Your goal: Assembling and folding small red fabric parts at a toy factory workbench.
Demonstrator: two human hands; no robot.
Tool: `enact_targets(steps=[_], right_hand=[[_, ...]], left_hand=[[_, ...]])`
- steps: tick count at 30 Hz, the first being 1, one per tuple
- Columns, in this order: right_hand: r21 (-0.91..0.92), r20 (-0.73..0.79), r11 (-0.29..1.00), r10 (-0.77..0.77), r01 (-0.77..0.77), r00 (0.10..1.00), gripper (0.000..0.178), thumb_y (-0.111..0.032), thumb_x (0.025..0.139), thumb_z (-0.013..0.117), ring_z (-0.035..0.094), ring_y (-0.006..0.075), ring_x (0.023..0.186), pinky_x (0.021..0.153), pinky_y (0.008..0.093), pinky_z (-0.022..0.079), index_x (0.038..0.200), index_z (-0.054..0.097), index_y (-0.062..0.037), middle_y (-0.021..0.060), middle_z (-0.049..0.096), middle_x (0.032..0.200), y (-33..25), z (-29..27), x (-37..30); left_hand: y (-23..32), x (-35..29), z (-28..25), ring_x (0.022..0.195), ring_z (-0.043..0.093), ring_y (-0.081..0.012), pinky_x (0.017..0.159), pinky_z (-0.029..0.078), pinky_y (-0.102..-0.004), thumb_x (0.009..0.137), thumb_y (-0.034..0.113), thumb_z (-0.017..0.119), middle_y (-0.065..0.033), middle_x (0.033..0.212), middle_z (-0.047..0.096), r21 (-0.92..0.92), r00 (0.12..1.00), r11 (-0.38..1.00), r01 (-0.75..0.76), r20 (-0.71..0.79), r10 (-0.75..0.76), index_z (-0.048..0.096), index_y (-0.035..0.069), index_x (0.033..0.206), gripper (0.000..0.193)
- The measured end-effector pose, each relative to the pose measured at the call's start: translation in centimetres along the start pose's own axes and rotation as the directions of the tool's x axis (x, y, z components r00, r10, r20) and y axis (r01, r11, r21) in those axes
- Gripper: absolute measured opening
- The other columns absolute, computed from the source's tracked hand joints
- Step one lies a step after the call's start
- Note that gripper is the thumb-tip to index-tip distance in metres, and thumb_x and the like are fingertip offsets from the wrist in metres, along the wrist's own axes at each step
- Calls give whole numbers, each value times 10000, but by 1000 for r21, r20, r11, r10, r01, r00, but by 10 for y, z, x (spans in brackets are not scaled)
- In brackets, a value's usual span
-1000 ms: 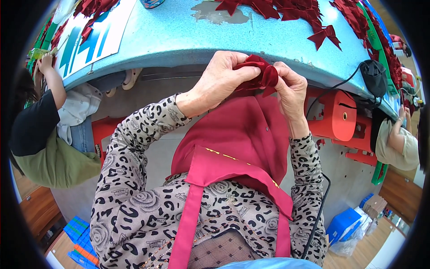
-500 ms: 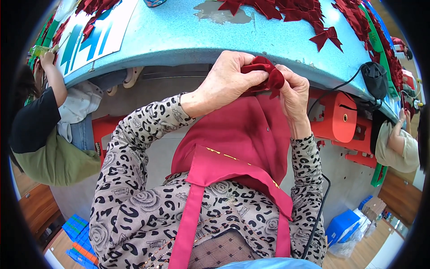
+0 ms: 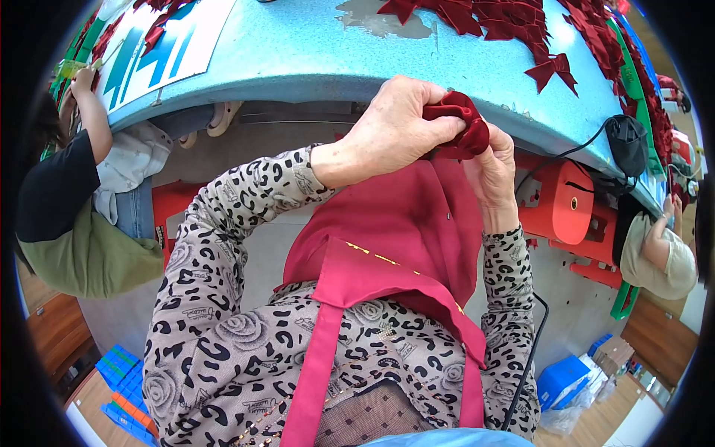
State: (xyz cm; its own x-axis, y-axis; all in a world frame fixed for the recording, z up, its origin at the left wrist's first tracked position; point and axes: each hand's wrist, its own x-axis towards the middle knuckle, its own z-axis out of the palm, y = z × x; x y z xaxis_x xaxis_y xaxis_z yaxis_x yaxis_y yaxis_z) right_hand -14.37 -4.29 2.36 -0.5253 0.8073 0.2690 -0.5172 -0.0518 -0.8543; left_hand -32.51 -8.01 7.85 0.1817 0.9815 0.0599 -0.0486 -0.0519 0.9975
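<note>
A dark red velvet bow (image 3: 471, 132), folded and partly covered by fingers, is between my two hands just past the near edge of the blue table (image 3: 313, 71). My left hand (image 3: 398, 127) pinches it from the left, thumb lying across the front of the velvet. On the right, my right hand (image 3: 494, 167) grips its lower right side, with the fingertips partly hidden behind the fabric. Below both hands hangs the red apron (image 3: 380, 216) that I wear.
Finished-looking red bows (image 3: 514, 26) lie heaped at the table's far side, with one single bow (image 3: 552, 72) nearer. A black pouch (image 3: 625, 138) with a cord hangs at the right edge by a red stool (image 3: 558, 201). Co-workers sit at left (image 3: 82, 238) and right (image 3: 655, 253).
Both hands have shifted slightly right with the bow, the left more. The bow is turned, showing a broader loop, and my right fingers sit lower on it.
</note>
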Motion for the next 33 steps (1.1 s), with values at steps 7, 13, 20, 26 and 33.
enact_targets(steps=[7, 13, 20, 26, 33], right_hand=[[70, -8, 997, -26, 26, 1000, 197, -93, 805, 660, 545, 168, 1001, 904, 296, 415, 986, 656, -14, 73, 598, 1063, 17, 11, -2], [129, -62, 992, 0, 8, 998, 208, -58, 796, 659, 549, 160, 988, 886, 288, 431, 1002, 656, -24, 56, 601, 1029, 19, 20, -2], [46, -165, 999, -21, 28, 986, 209, -43, 788, 664, 544, 138, 926, 843, 279, 447, 995, 659, -16, 40, 597, 970, 17, 29, -3], [-90, -160, 995, -59, 44, 985, 198, -19, 776, 670, 530, 121, 859, 772, 260, 458, 974, 665, -9, 29, 584, 907, 12, 25, 0], [-97, -103, 992, -90, 80, 991, 186, 3, 773, 664, 531, 112, 810, 721, 233, 456, 959, 669, -2, 37, 581, 863, 12, 14, 1]], left_hand=[[-5, -8, -12, 699, 527, -23, 616, 454, -179, 837, 97, 603, 1, 772, 618, 98, 999, 995, -27, 20, 25, 648, -32, 921, 160], [-11, -11, -16, 720, 547, -36, 632, 463, -187, 814, 66, 614, -6, 772, 618, 128, 998, 990, -66, 4, 66, 647, -40, 928, 159], [-10, -13, -18, 728, 557, -51, 638, 466, -195, 800, 39, 615, -15, 798, 613, 137, 991, 981, -136, 13, 136, 645, -40, 942, 166], [-13, -10, -17, 723, 551, -57, 638, 460, -198, 795, 23, 606, -25, 803, 599, 161, 988, 974, -157, 18, 156, 646, -42, 938, 162], [-20, -1, -9, 584, 567, -126, 544, 460, -277, 741, 90, 606, -123, 659, 614, 169, 977, 965, -202, -35, 211, 646, -49, 820, 165]])
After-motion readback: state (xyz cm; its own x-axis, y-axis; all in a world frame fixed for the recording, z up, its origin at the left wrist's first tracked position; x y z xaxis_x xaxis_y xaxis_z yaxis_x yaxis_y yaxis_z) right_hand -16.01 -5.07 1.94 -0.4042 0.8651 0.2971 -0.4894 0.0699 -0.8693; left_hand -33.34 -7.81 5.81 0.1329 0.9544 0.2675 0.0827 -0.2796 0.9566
